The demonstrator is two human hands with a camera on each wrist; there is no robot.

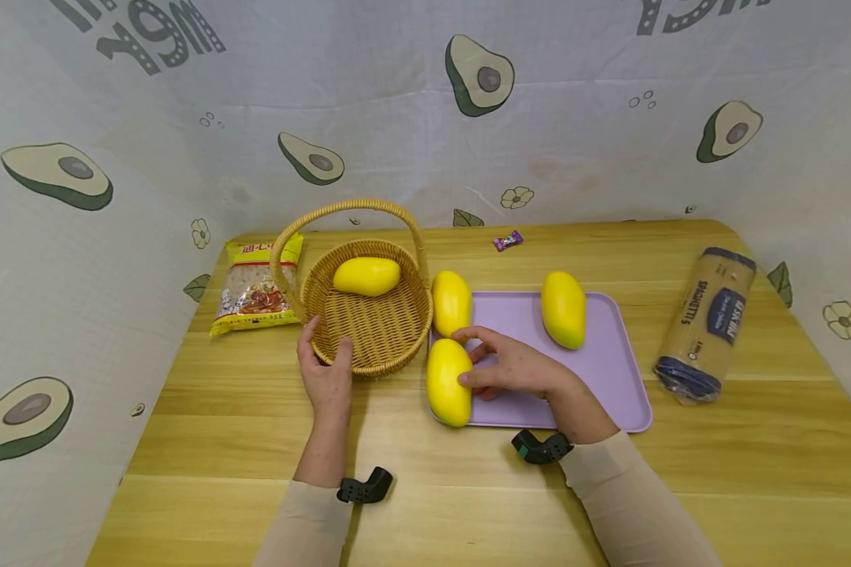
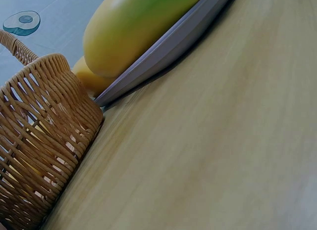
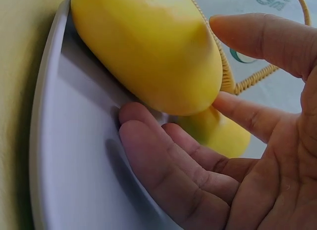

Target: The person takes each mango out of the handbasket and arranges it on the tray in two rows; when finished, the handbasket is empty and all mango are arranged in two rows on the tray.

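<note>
My left hand (image 1: 326,381) holds the near left rim of the wicker basket (image 1: 374,368), its thumb over the rim. Inside lies one yellow mango (image 1: 366,276). The right hand (image 1: 514,364) is spread beside the near mango (image 1: 449,383) on the tray's left edge. In the right wrist view, thumb and index fingertip meet the outline of that mango (image 3: 148,52); the other fingers curve loosely below it. Another mango (image 1: 451,303) lies just behind, and a third mango (image 1: 563,309) sits at the back of the lilac tray (image 1: 610,394). Most of the left hand is hidden in its wrist view.
Left of the basket lies a yellow-topped food packet (image 1: 258,287). A spaghetti pack (image 1: 707,323) lies right of the tray. A small purple-wrapped sweet (image 1: 507,241) is near the table's back edge, before an avocado-print cloth (image 1: 397,102).
</note>
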